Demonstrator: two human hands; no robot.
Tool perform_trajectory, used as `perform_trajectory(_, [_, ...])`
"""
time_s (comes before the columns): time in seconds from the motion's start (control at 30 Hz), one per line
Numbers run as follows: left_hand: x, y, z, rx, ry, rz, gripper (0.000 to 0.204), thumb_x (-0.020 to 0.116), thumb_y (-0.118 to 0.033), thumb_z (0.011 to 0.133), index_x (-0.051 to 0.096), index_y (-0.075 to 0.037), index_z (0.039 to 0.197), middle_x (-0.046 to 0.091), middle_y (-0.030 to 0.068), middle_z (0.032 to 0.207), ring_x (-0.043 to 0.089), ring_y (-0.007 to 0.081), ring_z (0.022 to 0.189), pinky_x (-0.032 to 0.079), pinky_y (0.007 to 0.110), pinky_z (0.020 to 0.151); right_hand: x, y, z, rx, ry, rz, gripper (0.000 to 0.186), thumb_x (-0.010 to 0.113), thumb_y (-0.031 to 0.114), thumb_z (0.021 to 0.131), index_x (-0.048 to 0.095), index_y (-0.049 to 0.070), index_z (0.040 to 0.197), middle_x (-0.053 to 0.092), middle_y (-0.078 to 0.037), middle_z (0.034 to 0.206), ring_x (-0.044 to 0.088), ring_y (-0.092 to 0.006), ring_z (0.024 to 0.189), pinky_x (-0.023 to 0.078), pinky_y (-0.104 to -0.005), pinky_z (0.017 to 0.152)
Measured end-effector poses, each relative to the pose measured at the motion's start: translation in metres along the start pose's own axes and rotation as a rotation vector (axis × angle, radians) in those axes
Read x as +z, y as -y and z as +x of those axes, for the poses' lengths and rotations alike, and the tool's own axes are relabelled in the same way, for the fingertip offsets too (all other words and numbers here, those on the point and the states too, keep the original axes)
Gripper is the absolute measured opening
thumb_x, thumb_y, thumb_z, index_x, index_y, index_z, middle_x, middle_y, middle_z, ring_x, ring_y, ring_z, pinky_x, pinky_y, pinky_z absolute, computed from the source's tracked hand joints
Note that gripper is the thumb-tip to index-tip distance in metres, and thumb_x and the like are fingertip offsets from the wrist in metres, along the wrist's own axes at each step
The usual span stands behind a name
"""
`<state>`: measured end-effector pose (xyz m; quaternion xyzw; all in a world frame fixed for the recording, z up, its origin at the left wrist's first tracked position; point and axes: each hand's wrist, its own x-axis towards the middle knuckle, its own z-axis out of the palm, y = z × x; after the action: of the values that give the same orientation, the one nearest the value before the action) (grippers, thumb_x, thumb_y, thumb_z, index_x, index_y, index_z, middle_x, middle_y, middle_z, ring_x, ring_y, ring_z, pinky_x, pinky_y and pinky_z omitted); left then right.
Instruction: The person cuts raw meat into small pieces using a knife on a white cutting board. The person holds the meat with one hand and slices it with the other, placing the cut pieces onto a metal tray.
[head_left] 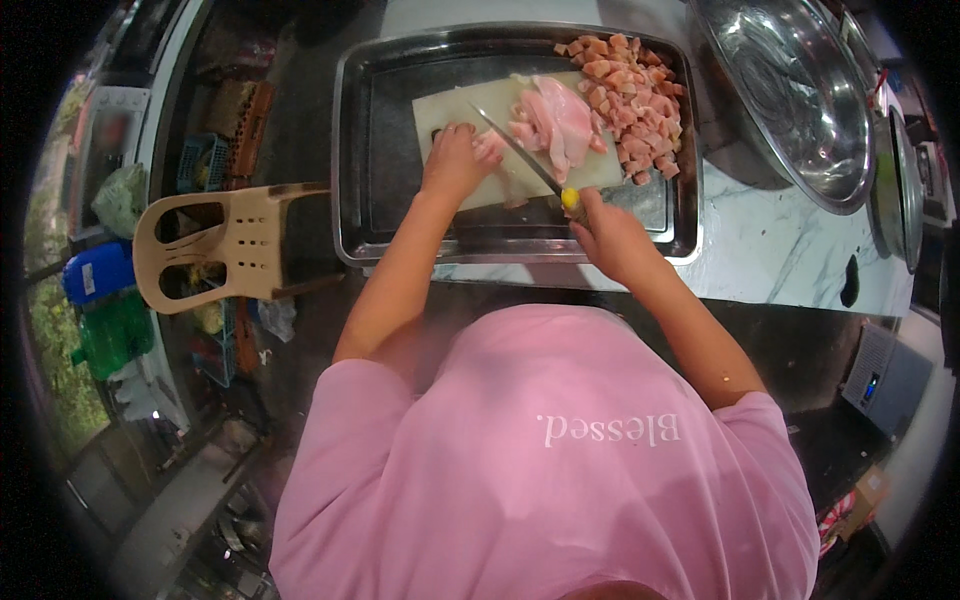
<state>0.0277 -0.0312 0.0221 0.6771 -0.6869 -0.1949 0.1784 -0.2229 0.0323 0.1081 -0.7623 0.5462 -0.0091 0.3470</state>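
My right hand (pixel 611 236) grips a knife (pixel 521 154) with a bit of yellow at the handle; its blade slants up and left over a white cutting board (pixel 437 112). On the board's left part, my left hand (pixel 456 161) has its fingers curled down onto a small strip of raw chicken (pixel 488 146). A larger slab of raw chicken (pixel 562 118) lies to the right of the blade, apart from my left hand. The board rests inside a large metal tray (pixel 347 150). Diced raw chicken (pixel 637 105) is heaped in the tray's far right corner.
A big shiny metal basin (pixel 800 90) stands right of the tray on a white marbled table (pixel 765 245). Left of the table is a beige plastic chair (pixel 235 245), with crates beyond it. A grey boxy appliance (pixel 885 375) sits at the lower right.
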Motion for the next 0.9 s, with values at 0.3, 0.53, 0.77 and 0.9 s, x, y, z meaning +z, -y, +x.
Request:
perform_trajectory(0.3, [-0.001, 0.007, -0.004, 0.1, 0.012, -0.076, 0.026, 0.073, -0.018, 0.076, 0.062, -0.003, 0.095, 0.061, 0.018, 0.097, 0.057, 0.0389, 0.096, 0.047, 0.046, 0.084, 0.019, -0.003, -0.001, 0.034, 0.126, -0.023, 0.037, 0.059, 0.015, 0.089, 0.036, 0.002, 0.116, 0.063, -0.029, 0.088, 0.06, -0.0495, 0.084, 0.047, -0.0563, 0.073])
perform_trajectory(0.53, [0.005, 0.008, -0.003, 0.138, 0.031, -0.086, 0.033, 0.072, -0.017, 0.076, 0.064, 0.0, 0.104, 0.061, 0.021, 0.099, 0.058, 0.0407, 0.095, 0.048, 0.047, 0.083, 0.056, -0.004, 0.082, -0.144, -0.03, 0.122, 0.033, 0.059, 0.017, 0.089, 0.039, 0.002, 0.111, 0.063, -0.029, 0.095, 0.06, -0.0477, 0.093, 0.047, -0.0548, 0.078])
perform_trajectory(0.77, [0.004, 0.02, 0.0, -0.123, -0.158, -0.158, 0.038, 0.075, -0.021, 0.075, 0.064, 0.001, 0.104, 0.062, 0.0205, 0.102, 0.06, 0.0388, 0.096, 0.049, 0.045, 0.083, 0.039, -0.027, 0.02, 0.031, 0.047, 0.015, 0.033, 0.06, 0.019, 0.089, 0.04, 0.004, 0.111, 0.064, -0.028, 0.091, 0.061, -0.0476, 0.087, 0.048, -0.0552, 0.075])
perform_trajectory(0.9, [0.013, 0.0, 0.002, -0.014, -0.118, -0.074, 0.035, 0.075, -0.022, 0.074, 0.064, -0.001, 0.099, 0.061, 0.0189, 0.102, 0.059, 0.038, 0.096, 0.049, 0.046, 0.085, 0.03, -0.024, 0.02, -0.017, -0.076, 0.055, 0.034, 0.061, 0.019, 0.089, 0.04, 0.004, 0.111, 0.064, -0.027, 0.087, 0.061, -0.0481, 0.084, 0.047, -0.0554, 0.073])
